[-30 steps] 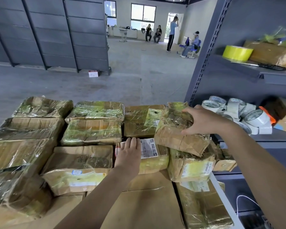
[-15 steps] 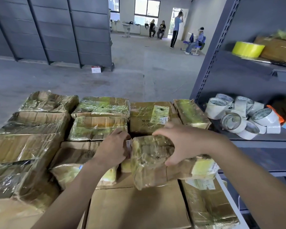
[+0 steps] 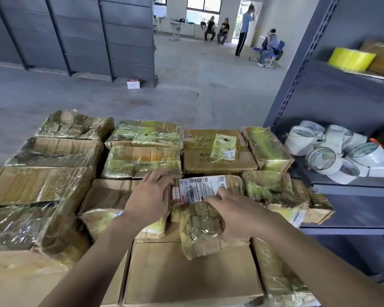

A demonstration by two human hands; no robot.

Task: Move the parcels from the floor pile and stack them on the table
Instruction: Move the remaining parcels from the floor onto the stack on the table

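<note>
Right grip (image 3: pixel 235 216) clasps parcel (image 3: pixel 197 231); left grip (image 3: pixel 149 198) rests flat.

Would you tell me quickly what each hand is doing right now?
Left hand: open, touching the labelled parcel.
Right hand: grips the crumpled parcel.

1. Small parcel (image 3: pixel 197 231): brown card under crinkled clear tape, tilted, gripped by the right hand (image 3: pixel 237 216) above a plain cardboard box (image 3: pixel 186 278).
2. Labelled parcel (image 3: pixel 231 185): white barcode label up, lying flat just behind the small one.
3. Other parcels (image 3: pixel 142 160): tape-wrapped, yellow-green sheen, flat in touching rows.
</note>
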